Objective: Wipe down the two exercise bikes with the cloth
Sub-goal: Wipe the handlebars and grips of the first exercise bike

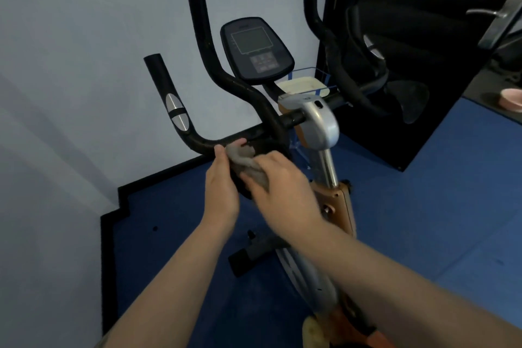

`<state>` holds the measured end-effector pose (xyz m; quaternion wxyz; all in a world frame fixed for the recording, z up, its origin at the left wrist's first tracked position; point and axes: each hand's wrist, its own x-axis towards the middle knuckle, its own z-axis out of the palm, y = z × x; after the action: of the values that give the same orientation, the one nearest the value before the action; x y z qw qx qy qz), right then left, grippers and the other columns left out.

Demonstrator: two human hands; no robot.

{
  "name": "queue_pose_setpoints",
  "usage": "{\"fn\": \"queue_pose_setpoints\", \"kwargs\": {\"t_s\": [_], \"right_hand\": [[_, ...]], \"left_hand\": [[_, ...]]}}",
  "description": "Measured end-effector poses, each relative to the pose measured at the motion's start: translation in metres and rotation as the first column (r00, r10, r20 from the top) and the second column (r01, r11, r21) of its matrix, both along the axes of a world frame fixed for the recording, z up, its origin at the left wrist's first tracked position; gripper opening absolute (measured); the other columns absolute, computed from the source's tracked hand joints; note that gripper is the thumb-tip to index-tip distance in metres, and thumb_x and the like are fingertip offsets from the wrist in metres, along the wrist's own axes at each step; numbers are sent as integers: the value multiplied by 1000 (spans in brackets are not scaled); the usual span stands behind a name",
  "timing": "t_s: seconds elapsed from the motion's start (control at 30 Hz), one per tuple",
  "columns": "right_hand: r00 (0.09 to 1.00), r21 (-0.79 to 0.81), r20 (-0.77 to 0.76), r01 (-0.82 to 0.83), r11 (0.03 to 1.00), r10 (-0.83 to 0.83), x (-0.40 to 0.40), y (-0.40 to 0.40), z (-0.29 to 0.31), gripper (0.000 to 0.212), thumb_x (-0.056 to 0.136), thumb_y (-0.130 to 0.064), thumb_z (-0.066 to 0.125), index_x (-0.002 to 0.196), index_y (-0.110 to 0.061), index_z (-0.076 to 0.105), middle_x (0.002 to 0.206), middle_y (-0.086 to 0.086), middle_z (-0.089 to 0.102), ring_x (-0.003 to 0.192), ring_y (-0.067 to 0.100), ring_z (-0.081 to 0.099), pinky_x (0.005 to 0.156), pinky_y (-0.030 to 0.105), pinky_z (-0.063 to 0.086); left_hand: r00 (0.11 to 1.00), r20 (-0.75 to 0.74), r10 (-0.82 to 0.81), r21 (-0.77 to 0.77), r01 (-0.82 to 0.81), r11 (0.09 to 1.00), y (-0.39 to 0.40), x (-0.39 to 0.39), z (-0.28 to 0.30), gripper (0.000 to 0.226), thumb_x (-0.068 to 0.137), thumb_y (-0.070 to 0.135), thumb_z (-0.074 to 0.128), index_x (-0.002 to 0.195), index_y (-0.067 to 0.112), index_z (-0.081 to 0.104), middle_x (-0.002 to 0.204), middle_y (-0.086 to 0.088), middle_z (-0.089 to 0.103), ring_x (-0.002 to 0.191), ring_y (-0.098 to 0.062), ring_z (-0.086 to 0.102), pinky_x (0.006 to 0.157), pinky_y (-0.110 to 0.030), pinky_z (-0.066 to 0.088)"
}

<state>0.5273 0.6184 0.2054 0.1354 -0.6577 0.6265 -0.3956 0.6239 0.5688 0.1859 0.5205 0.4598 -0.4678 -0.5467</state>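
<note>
Beneath both arms, blue floor (423,220), edged in black along a pale wall (70,79) off to the left hand's side. Beyond the right hand, up and outward, a dark mirror panel (423,37) holding the reflection of a handlebar and seat. Directly ahead of the hands, exercise bike (324,127), orange and silver about its post, black handlebars (214,65) curving upward above the fingers, one grip with a silver sensor plate above and outward of the left hand. Above the hands, between the raised bars, console (255,51), screen dark. Just past the console, toward the right hand's side, small blue-rimmed tray (322,70) with a pale board inside. Below the wrists, black front foot of the frame flat on the floor. Left hand (221,192) curled round the low horizontal bar, thumb up against the near end of the cloth (247,162). Right hand (288,192) laid over the cloth from the other side, fingers bent down upon it, pressing it to the bar. Grey cloth bunched between the two hands, against the handlebar's lower bend. Only one bike itself in view.
</note>
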Motion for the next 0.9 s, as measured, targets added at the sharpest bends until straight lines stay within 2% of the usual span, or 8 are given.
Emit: {"fn": "queue_pose_setpoints", "kwargs": {"t_s": [0.13,0.23,0.33,0.47,0.53,0.6,0.73,0.9], "right_hand": [[987,-129,46,159,979,-154,-45,-19,23,24,93,-32,59,113,-19,64,111,-2,54,103,16,54,79,32,48],[992,85,-97,88,992,-80,-37,-47,25,33,96,-44,49,113,-18,59,112,6,55,107,25,51,85,40,46],[987,137,-163,41,990,-18,-47,-48,15,38,97,-51,39,106,-19,57,101,4,59,93,22,56,75,38,45],[986,312,-124,-69,948,113,-72,-55,24,51,98,-55,30,91,-15,61,87,9,65,88,31,62,78,42,49],[969,327,-201,-71,942,143,-59,-78,31,53,98,-55,31,99,-15,65,96,10,68,93,31,62,81,40,48],[952,310,-270,-56,949,144,-43,-89,31,54,98,-55,30,107,-15,65,103,8,67,96,29,62,75,36,44],[922,298,-336,-89,950,191,-64,-70,18,55,95,-59,23,102,-18,58,93,3,60,87,26,59,66,34,36],[717,380,-596,-144,914,361,-41,-107,33,44,101,-44,25,117,-23,60,95,4,57,80,24,52,56,32,32]], "left_hand": [[979,206,-11,62,-2,998,-18,-1,21,38,104,36,37,103,22,72,102,2,72,97,-10,66,80,-24,49],[905,424,-39,68,12,998,-30,-9,29,25,102,30,42,102,18,64,96,-1,66,89,-14,62,75,-29,48],[830,543,126,-106,-81,991,-24,-18,20,28,104,30,35,98,19,59,87,5,61,78,-7,57,64,-25,43],[828,468,308,-205,-238,950,-19,-20,8,31,104,26,34,95,24,63,87,13,63,79,7,56,59,-8,39],[847,419,328,-169,-283,944,-20,-21,8,31,103,24,35,93,22,64,88,11,64,79,6,56,60,-8,39],[869,354,347,-130,-322,938,-19,-23,7,31,103,23,36,93,19,64,89,7,65,79,2,58,64,-15,42],[865,254,434,-86,-426,900,-16,-25,4,32,103,21,35,89,20,64,88,6,64,76,5,58,63,-11,41],[824,229,518,-120,-504,855,-16,-28,5,33,103,20,33,85,20,60,82,6,64,75,2,58,66,-17,43]]}}
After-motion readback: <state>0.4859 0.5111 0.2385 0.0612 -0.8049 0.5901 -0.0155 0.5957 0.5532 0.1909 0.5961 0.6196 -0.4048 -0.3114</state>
